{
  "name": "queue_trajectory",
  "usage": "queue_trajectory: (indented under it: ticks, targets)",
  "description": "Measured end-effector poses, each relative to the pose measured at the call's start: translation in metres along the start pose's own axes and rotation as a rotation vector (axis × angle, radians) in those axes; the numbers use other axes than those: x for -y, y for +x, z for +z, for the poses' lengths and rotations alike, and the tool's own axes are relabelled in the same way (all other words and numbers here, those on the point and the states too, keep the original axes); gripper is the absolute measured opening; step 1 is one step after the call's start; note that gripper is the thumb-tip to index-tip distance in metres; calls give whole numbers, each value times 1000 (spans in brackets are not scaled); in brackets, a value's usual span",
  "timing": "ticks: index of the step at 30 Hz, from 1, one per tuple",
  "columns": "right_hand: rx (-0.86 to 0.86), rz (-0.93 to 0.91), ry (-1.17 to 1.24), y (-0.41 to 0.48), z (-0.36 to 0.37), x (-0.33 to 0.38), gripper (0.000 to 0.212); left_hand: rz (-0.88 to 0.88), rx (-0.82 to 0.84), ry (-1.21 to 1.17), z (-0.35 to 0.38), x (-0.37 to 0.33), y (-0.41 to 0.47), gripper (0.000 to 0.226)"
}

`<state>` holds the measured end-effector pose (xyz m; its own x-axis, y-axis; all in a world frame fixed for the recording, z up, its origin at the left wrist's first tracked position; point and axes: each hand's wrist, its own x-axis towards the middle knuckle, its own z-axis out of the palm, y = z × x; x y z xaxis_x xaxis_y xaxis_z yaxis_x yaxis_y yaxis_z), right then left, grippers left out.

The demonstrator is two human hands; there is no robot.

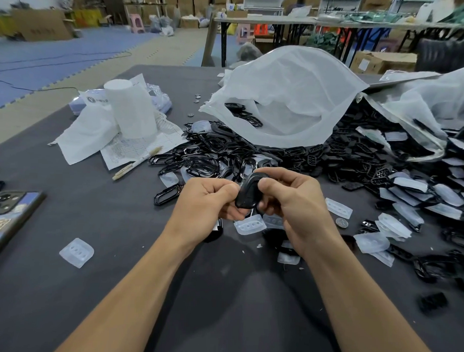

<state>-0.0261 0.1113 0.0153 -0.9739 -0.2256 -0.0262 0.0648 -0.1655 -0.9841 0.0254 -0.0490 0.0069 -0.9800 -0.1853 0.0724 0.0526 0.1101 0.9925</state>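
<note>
I hold one glossy black curved plastic shell (247,193) above the dark grey table (64,288). My left hand (207,198) pinches its left edge; my right hand (293,201) curls round its right side. The heap of black plastic frames (213,154) lies just beyond.

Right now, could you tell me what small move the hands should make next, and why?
Probably press the black shell together: the left hand and right hand both pinch it above the table, so it looks mid-assembly, not ready to set down.
</note>
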Motion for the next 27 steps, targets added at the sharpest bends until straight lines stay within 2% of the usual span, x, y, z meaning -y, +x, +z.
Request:
queue_trajectory:
  ticks: [3, 7, 16, 21, 24, 27]
  targets:
    - [-46, -46, -20, 0, 4, -1, 22, 44, -70, 40, 4, 3, 0, 31]
    - [-68, -42, 32, 0, 5, -1, 17, 10, -95, -75, 6, 3, 1, 23]
    - [26, 54, 83, -2, 3, 2, 20, -78, 41, -115, -2, 1, 3, 16]
    - [106, 63, -15, -2, -2, 4, 26, -108, 41, -93, -6, -1, 3, 13]
    - [52, 77, 91, -1, -6, 6, 33, -183, -24, -282, -3, -6, 4, 36]
    - [-31, 72, 198, 2, -7, 5, 22, -266, -75, -437, -4, -8, 6, 55]
